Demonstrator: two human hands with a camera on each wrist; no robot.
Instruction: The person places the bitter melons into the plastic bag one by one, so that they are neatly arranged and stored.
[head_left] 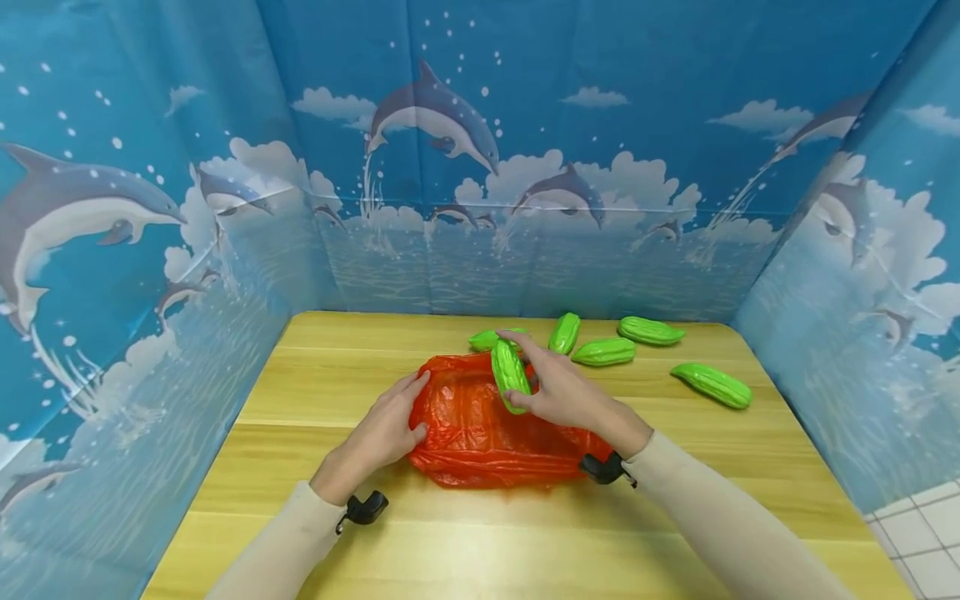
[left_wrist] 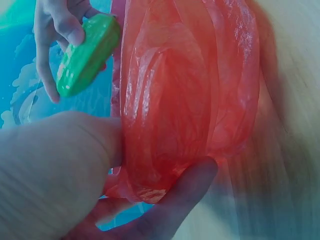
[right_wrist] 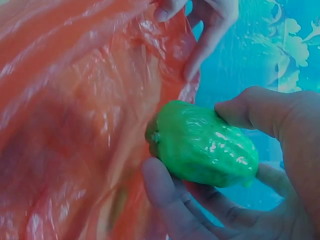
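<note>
A red plastic bag (head_left: pixel 480 417) lies on the wooden table with its mouth spread open. My left hand (head_left: pixel 386 421) grips the bag's left edge, thumb on the near side and fingers toward the far side. Above the bag's opening, my right hand (head_left: pixel 558 387) holds a green bitter melon (head_left: pixel 510 375) between thumb and fingers. The right wrist view shows that bitter melon (right_wrist: pixel 205 145) close to the bag's red film (right_wrist: pixel 95 115). From the left wrist, the bag (left_wrist: pixel 170 90) hides part of the left fingers. What lies inside the bag is not clear.
Behind the bag lies another bitter melon (head_left: pixel 483 340), partly covered by the right hand. More lie to the right: one upright-pointing (head_left: pixel 564 333), one beside it (head_left: pixel 603 352), one farther back (head_left: pixel 649 331), one near the right edge (head_left: pixel 712 383). Dolphin-print curtains (head_left: pixel 525 167) surround the table (head_left: pixel 315 358).
</note>
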